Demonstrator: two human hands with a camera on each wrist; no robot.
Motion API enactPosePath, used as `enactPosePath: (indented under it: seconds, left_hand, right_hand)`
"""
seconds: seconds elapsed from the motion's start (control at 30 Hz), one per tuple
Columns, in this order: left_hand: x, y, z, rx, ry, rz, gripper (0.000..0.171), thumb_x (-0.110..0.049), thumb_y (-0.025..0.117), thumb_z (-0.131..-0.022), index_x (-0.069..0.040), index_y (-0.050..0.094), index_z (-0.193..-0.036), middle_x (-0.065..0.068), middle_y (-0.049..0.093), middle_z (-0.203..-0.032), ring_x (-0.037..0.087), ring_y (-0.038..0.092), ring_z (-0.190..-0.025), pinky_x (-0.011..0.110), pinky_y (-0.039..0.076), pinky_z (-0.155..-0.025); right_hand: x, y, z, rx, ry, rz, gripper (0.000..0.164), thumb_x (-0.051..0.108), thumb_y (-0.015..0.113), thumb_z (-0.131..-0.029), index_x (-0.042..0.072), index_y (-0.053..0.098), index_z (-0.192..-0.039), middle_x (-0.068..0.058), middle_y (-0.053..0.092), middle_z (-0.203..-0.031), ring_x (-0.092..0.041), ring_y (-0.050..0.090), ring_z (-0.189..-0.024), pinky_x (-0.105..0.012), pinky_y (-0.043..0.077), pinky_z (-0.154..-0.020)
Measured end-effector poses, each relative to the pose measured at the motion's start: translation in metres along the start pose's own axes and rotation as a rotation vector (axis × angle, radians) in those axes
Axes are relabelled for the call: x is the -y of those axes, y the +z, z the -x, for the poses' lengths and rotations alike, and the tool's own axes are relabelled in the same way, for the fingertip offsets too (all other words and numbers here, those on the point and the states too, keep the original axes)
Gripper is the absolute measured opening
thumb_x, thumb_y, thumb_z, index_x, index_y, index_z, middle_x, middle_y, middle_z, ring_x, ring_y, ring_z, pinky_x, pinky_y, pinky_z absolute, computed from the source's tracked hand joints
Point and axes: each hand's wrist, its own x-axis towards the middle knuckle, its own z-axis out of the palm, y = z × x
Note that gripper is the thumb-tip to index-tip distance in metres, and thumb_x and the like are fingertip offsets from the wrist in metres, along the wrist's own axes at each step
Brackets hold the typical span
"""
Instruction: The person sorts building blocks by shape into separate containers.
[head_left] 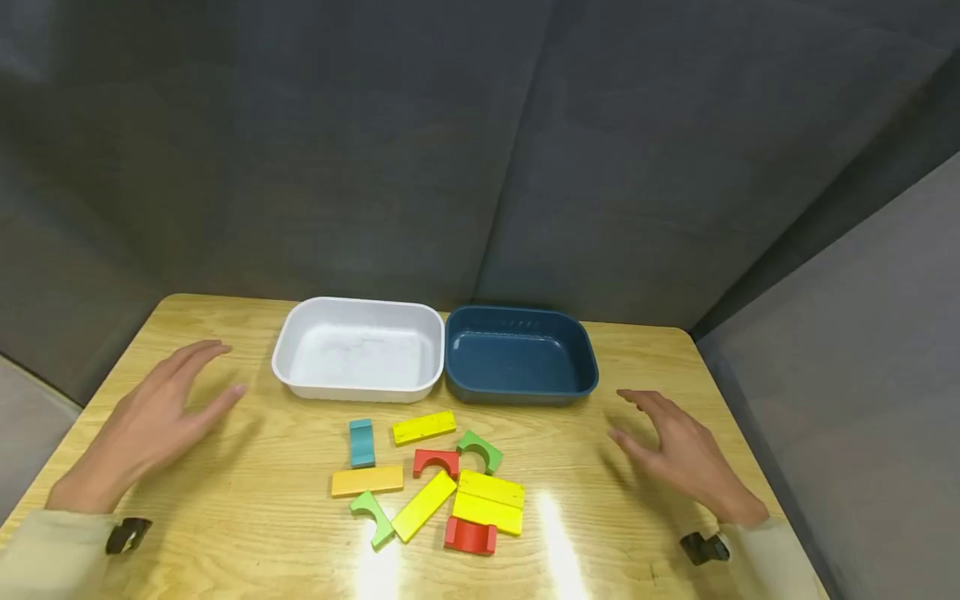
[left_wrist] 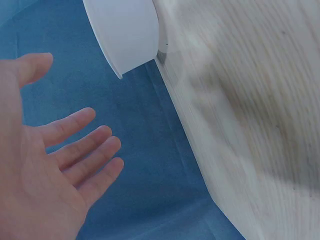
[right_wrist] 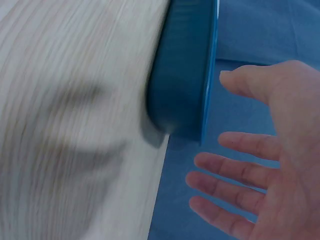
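My left hand (head_left: 153, 421) hovers over the left side of the table, fingers extended and thumb apart, holding nothing. The white tray (head_left: 358, 393) lies to its right. Over the right side my right hand (head_left: 678, 450) is likewise spread, beside the dark blue tray (head_left: 521, 395). Between the hands lie loose toy blocks: a blue block (head_left: 362, 443), an orange plank (head_left: 367, 481), yellow planks (head_left: 423, 427), red arches (head_left: 436, 460) and green arches (head_left: 480, 451). Two yellow planks (head_left: 489, 502) lie side by side, with a red arch (head_left: 470, 537) at their near edge.
Both trays stand side by side along the back of the wooden table (head_left: 247, 517). Dark grey cloth (head_left: 360, 150) hangs behind the table, and a lighter grey panel (head_left: 847, 350) stands at the right. Each wrist wears a black band (head_left: 129, 535).
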Motion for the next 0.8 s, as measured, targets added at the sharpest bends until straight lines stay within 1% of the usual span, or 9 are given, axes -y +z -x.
enactPosePath:
  seconds: [0.13, 0.33, 0.53, 0.8]
  left_hand:
    - [-0.005, 0.001, -0.005, 0.002, -0.001, -0.005, 0.072, -0.053, 0.065, -0.105, -0.012, 0.045, -0.161, 0.024, 0.040, -0.166, 0.056, 0.040, -0.146, 0.081, 0.037, -0.100]
    - [-0.009, 0.001, -0.012, 0.001, -0.010, -0.003, 0.074, -0.055, 0.063, -0.105, -0.013, 0.043, -0.163, 0.025, 0.039, -0.166, 0.057, 0.039, -0.146, 0.084, 0.036, -0.100]
    - [-0.012, 0.005, -0.019, -0.007, 0.013, 0.010, 0.073, -0.053, 0.063, -0.106, -0.012, 0.043, -0.162, 0.025, 0.040, -0.165, 0.056, 0.040, -0.146, 0.084, 0.038, -0.099]
    - [-0.020, 0.013, -0.029, -0.015, 0.047, 0.027, 0.071, -0.052, 0.062, -0.106, -0.011, 0.044, -0.161, 0.024, 0.043, -0.164, 0.053, 0.042, -0.146, 0.079, 0.041, -0.101]
  right_hand:
    - [0.011, 0.000, -0.002, 0.011, -0.018, -0.011, 0.054, 0.039, 0.076, -0.101, 0.011, 0.063, -0.146, -0.013, 0.067, -0.138, -0.037, 0.069, -0.114, -0.057, 0.061, -0.080]
    - [0.032, 0.006, -0.009, 0.034, -0.063, -0.059, 0.045, 0.034, 0.078, -0.101, 0.013, 0.067, -0.140, -0.005, 0.070, -0.132, -0.031, 0.070, -0.112, -0.053, 0.062, -0.083]
    - [0.050, 0.012, -0.013, 0.050, -0.101, -0.069, 0.045, 0.031, 0.080, -0.099, 0.012, 0.068, -0.137, -0.002, 0.071, -0.131, -0.024, 0.070, -0.109, -0.048, 0.062, -0.085]
    - [0.068, 0.020, -0.018, 0.103, -0.117, -0.095, 0.048, 0.031, 0.081, -0.098, 0.013, 0.068, -0.140, -0.003, 0.069, -0.137, -0.028, 0.071, -0.115, -0.049, 0.062, -0.091]
